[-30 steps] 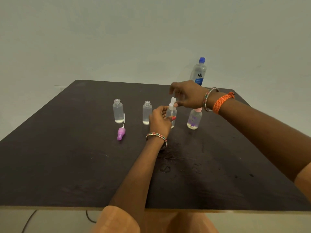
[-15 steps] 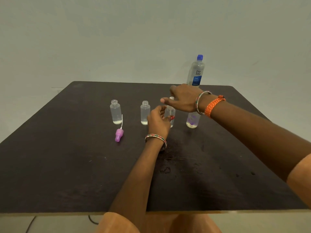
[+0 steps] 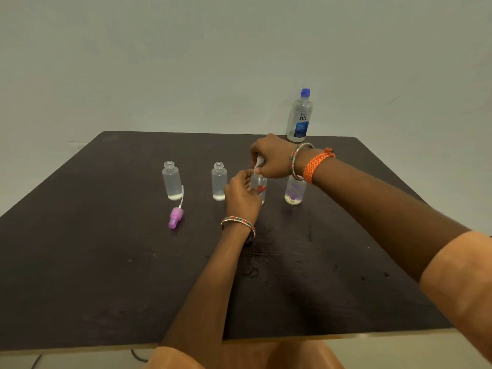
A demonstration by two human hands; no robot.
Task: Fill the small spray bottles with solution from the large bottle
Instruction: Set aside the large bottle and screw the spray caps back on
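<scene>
Four small clear plastic bottles stand mid-frame on the dark table [image 3: 106, 262]. The left hand [image 3: 242, 194] grips the third small bottle [image 3: 260, 186], and the right hand [image 3: 271, 158] pinches its white spray top [image 3: 258, 164]. The tall clear bottle with a blue cap [image 3: 299, 117] stands upper right.

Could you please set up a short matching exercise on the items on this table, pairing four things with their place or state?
Things:
1. large bottle
2. purple spray cap
3. leftmost small bottle
4. third small bottle

Place or state:
A. held by the left hand, the right hand at its white top
B. lying on its side on the table
C. upright at the far edge, blue cap on
D. upright, neck open

Pairs: 1-C, 2-B, 3-D, 4-A
</scene>
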